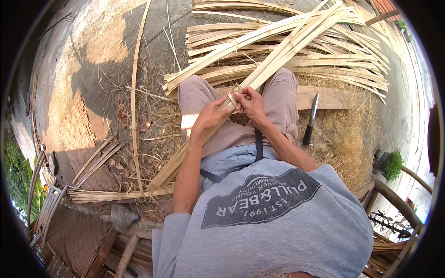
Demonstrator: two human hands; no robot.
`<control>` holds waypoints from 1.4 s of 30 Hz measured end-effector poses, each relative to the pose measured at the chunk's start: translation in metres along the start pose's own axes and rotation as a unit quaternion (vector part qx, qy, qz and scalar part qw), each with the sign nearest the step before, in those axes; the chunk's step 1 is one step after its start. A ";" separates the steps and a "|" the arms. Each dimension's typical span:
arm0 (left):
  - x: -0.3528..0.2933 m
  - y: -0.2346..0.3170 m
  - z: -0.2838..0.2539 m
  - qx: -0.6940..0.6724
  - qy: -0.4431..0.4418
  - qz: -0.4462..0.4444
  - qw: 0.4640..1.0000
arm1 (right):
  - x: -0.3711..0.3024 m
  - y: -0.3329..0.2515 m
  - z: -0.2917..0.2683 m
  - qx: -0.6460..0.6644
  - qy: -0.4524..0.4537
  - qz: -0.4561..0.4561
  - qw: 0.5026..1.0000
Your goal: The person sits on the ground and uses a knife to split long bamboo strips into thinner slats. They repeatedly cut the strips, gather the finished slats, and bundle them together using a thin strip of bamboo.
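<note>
Across my lap runs a bundle of long pale bamboo strips (278,58), slanting from the lower left to the upper right. My left hand (213,116) is closed around the bundle from its left side. Close beside it, my right hand (250,104) pinches a thin strip tie (233,96) wrapped about the bundle. The fingers of both hands nearly meet at this tie. A knife (311,119) with a black handle lies to the right of my right knee, blade pointing away from me.
More bamboo strips (343,60) lie heaped beyond my knees, with a wooden plank (324,97) in front of them. Fine shavings (340,134) cover the ground at right. One long strip (135,92) lies at left, near a woven mat piece (76,123). Short strips (99,160) rest nearby.
</note>
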State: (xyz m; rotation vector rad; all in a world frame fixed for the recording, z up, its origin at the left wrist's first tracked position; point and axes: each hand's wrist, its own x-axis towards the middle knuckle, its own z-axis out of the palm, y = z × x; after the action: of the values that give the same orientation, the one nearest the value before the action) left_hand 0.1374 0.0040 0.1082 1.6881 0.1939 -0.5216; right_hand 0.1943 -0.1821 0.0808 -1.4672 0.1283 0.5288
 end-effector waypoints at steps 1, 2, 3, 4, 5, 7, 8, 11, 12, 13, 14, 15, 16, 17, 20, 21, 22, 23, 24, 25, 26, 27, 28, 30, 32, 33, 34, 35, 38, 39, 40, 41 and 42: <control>0.000 -0.002 -0.001 0.011 -0.002 -0.001 1.000 | -0.006 0.003 0.005 0.005 0.026 -0.004 1.000; 0.000 -0.003 -0.002 0.021 -0.003 -0.002 1.000 | -0.013 0.007 0.011 0.010 0.053 -0.008 0.999; 0.001 -0.002 -0.003 0.033 -0.005 -0.001 0.999 | -0.017 0.011 0.015 0.015 0.079 -0.013 0.997; 0.001 0.000 -0.004 0.026 -0.009 -0.006 1.000 | -0.022 0.016 0.019 0.024 0.099 -0.014 0.995; 0.002 0.001 -0.004 0.019 -0.013 -0.011 1.000 | -0.025 0.018 0.020 0.040 0.105 0.000 0.994; 0.001 0.010 -0.005 -0.061 -0.039 -0.056 0.996 | -0.033 0.019 0.022 0.069 0.120 0.031 0.990; 0.007 0.016 -0.008 -0.132 -0.058 -0.095 0.985 | -0.036 0.022 0.024 0.097 0.114 0.053 0.987; 0.022 0.046 0.007 -0.190 -0.018 -0.143 0.971 | -0.037 0.023 0.022 0.125 0.089 0.106 0.982; 0.030 0.043 0.007 -0.167 -0.012 -0.153 0.974 | -0.040 0.019 0.020 0.100 0.074 0.120 0.985; 0.038 0.040 0.008 -0.143 -0.007 -0.163 0.976 | -0.042 0.014 0.017 0.073 0.062 0.135 0.986; 0.051 0.014 0.005 -0.105 -0.022 -0.178 0.978 | -0.045 0.004 0.016 0.060 0.051 0.141 0.987; 0.059 -0.002 0.004 -0.064 -0.044 -0.194 0.978 | -0.047 -0.009 0.013 0.049 0.047 0.147 0.987; 0.056 0.004 0.007 -0.030 -0.016 -0.178 0.983 | -0.046 -0.018 0.007 0.040 0.049 0.152 0.986; 0.059 0.004 0.008 -0.067 -0.027 -0.180 0.981 | -0.046 -0.020 0.002 0.003 0.070 0.086 0.994; 0.063 -0.002 0.013 -0.140 -0.036 -0.189 0.971 | -0.042 -0.027 -0.009 -0.132 0.076 -0.092 0.984; 0.065 -0.004 0.015 -0.131 -0.032 -0.193 0.972 | -0.034 -0.025 -0.013 -0.177 0.054 -0.141 0.973; 0.068 -0.007 0.015 -0.121 -0.029 -0.195 0.973 | -0.023 -0.022 -0.017 -0.219 0.033 -0.191 0.956; 0.072 -0.012 0.016 -0.112 -0.027 -0.178 0.977 | -0.017 -0.017 -0.019 -0.261 0.011 -0.239 0.935; 0.076 -0.027 0.016 -0.106 -0.019 -0.160 0.981 | -0.013 -0.011 -0.017 -0.257 0.010 -0.233 0.938; 0.080 -0.038 0.015 -0.101 -0.009 -0.142 0.985 | -0.009 -0.007 -0.014 -0.254 0.005 -0.227 0.940; 0.083 -0.049 0.013 -0.139 0.000 -0.145 0.980 | -0.006 -0.003 -0.012 -0.251 0.001 -0.222 0.942; 0.084 -0.053 0.013 -0.176 0.006 -0.149 0.973 | -0.006 -0.001 -0.009 -0.258 0.015 -0.214 0.942; 0.084 -0.056 0.013 -0.183 0.018 -0.146 0.972 | -0.007 0.001 -0.006 -0.266 0.028 -0.207 0.941; 0.081 -0.049 0.016 -0.166 0.041 -0.135 0.976 | -0.009 0.002 -0.003 -0.276 0.053 -0.195 0.940; 0.080 -0.042 0.019 -0.135 0.061 -0.112 0.983 | -0.011 0.001 -0.003 -0.282 0.075 -0.187 0.938; 0.078 -0.042 0.017 -0.127 0.076 -0.098 0.984 | -0.013 0.004 0.002 -0.261 0.085 -0.182 0.944; 0.077 -0.040 0.016 -0.116 0.088 -0.094 0.985 | -0.015 0.007 0.008 -0.240 0.095 -0.177 0.950; 0.074 -0.040 0.016 -0.103 0.098 -0.092 0.985 | -0.018 0.010 0.013 -0.219 0.104 -0.172 0.955; 0.061 -0.009 0.019 -0.064 0.114 -0.114 0.985 | -0.030 0.014 0.017 -0.230 0.115 -0.179 0.950; 0.059 -0.007 0.018 -0.060 0.124 -0.116 0.984 | -0.034 0.016 0.020 -0.220 0.119 -0.180 0.951; 0.059 -0.004 0.018 -0.056 0.133 -0.119 0.982 | -0.037 0.019 0.025 -0.211 0.123 -0.181 0.953; 0.058 -0.002 0.019 -0.061 0.138 -0.103 0.983 | -0.039 0.020 0.026 -0.202 0.129 -0.181 0.954; 0.060 0.002 0.022 -0.064 0.140 -0.086 0.984 | -0.041 0.015 0.023 -0.191 0.125 -0.189 0.955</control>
State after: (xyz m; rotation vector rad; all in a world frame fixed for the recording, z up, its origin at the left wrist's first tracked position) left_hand 0.1861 -0.0270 0.0810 1.6220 0.5708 -0.3883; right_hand 0.1470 -0.1705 0.0865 -1.8797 -0.0625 0.0510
